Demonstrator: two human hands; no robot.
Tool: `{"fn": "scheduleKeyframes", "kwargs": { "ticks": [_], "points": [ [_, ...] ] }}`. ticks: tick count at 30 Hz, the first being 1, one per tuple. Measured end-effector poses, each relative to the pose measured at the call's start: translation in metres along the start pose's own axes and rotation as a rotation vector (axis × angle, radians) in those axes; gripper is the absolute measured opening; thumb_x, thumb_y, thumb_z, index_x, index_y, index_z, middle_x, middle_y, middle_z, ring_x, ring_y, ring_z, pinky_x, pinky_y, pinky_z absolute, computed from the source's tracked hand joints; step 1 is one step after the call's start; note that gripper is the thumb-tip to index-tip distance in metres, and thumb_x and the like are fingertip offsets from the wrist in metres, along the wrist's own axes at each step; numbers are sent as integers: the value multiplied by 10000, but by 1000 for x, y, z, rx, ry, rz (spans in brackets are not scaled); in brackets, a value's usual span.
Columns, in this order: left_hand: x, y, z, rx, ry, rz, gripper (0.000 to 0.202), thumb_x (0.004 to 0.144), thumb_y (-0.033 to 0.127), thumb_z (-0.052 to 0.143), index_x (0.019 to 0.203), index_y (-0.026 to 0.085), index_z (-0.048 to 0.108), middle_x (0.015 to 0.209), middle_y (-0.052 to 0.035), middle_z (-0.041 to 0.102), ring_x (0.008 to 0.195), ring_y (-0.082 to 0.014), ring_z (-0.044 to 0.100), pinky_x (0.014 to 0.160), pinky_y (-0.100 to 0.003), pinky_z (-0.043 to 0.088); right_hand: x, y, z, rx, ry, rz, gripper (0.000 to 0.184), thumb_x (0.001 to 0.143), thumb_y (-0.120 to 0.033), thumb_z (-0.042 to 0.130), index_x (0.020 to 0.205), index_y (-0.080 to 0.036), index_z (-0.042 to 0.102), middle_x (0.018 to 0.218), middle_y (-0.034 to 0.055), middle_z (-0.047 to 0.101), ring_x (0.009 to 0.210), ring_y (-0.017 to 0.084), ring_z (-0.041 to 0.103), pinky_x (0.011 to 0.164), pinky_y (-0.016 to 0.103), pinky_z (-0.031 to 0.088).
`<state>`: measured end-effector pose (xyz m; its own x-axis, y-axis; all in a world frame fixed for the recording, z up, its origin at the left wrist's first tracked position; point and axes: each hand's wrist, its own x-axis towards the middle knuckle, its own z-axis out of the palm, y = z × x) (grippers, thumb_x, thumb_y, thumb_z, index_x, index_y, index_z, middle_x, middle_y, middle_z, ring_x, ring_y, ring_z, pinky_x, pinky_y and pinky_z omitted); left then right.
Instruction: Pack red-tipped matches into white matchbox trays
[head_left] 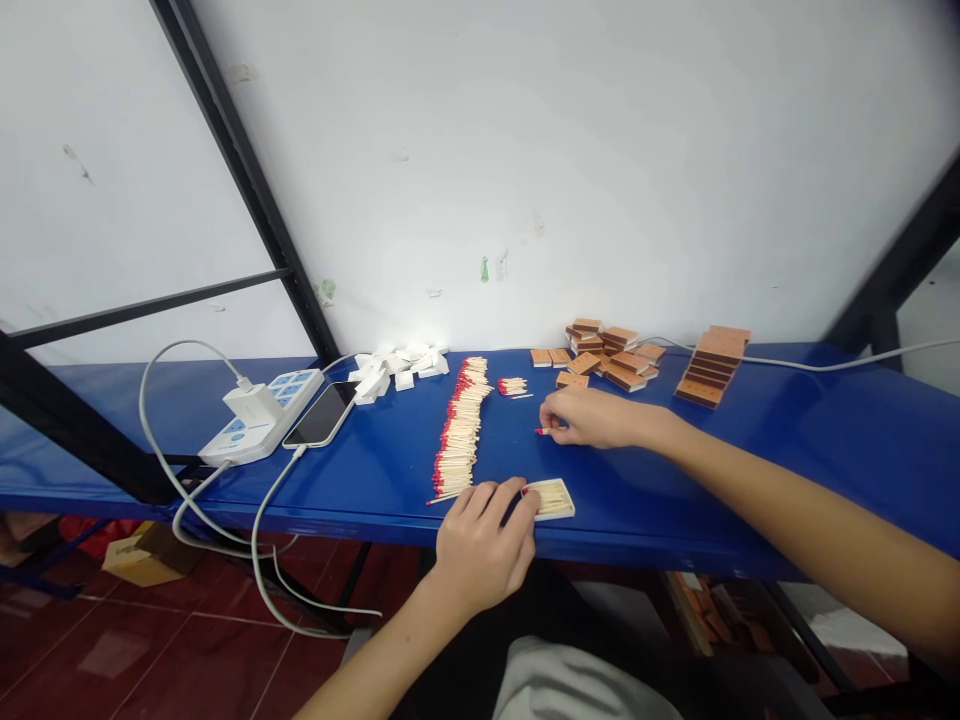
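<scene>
Near the table's front edge lies a white matchbox tray [556,498] filled with matches. My left hand [486,540] rests at its left end with bent fingers gripping it. Beyond it, my right hand [589,415] pinches a few matches [543,431], their red heads pointing left. A long row of loose matches [460,430] runs away from my left hand toward the wall, red heads on the left side. Between that row and my right hand sits a small separate bunch of matches [513,386].
White empty trays [397,368] are heaped at the back left. Brown matchboxes [611,355] are piled at the back right, beside a leaning row of brown box sleeves [712,367]. A phone [322,414] and a power strip [262,418] with white cables occupy the left.
</scene>
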<state>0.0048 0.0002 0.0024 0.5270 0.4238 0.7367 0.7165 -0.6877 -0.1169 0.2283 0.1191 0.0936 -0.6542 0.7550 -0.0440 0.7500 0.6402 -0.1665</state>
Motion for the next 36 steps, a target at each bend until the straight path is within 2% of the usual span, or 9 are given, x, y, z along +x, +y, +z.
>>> {"fn": "scheduleKeyframes", "kwargs": {
  "ticks": [7, 17, 21, 27, 31, 36],
  "points": [
    [0, 0, 0, -52, -13, -33, 321, 954, 193, 480, 1247, 155, 607, 1181, -68, 701, 940, -230, 592, 817, -371, 467, -3, -8, -4, 79, -68, -81, 54, 784, -191, 621, 825, -181, 655, 854, 38, 727, 722, 169, 612, 629, 256, 397],
    [2, 3, -1, -126, 54, -120, 437, 945, 207, 512, 1374, 134, 478, 1126, -89, 711, 921, -243, 602, 789, -370, 490, -13, -26, -9, 388, -45, -282, 95, 767, -208, 664, 834, -160, 712, 712, -13, 672, 594, 103, 533, 558, 211, 393],
    [1, 4, 0, -131, 65, -124, 426, 933, 204, 521, 1352, 133, 485, 1115, -89, 711, 913, -245, 602, 782, -378, 498, -16, -35, -7, 438, -116, -313, 154, 726, -165, 656, 860, -150, 731, 691, -18, 645, 576, 93, 494, 537, 200, 386],
    [3, 3, -2, -125, 25, -119, 324, 930, 202, 516, 1249, 157, 544, 1093, -81, 714, 904, -239, 606, 785, -375, 504, -16, -42, 0, 424, -179, -351, 141, 725, -148, 670, 851, -149, 733, 739, -14, 677, 595, 85, 516, 575, 193, 408],
    [4, 3, -3, -129, 13, -116, 267, 934, 197, 512, 1194, 161, 564, 1099, -78, 714, 908, -234, 608, 792, -372, 500, -16, -43, -2, 379, -192, -367, 122, 777, -207, 689, 863, -152, 757, 770, 7, 699, 624, 97, 546, 606, 201, 427],
    [4, 3, -3, -144, 38, -118, 204, 933, 196, 512, 1126, 168, 574, 1084, -71, 720, 897, -230, 609, 784, -370, 494, -15, -41, -4, 396, -207, -320, 177, 807, -279, 713, 909, -155, 788, 771, 22, 703, 628, 107, 572, 587, 205, 428]
  ]
}}
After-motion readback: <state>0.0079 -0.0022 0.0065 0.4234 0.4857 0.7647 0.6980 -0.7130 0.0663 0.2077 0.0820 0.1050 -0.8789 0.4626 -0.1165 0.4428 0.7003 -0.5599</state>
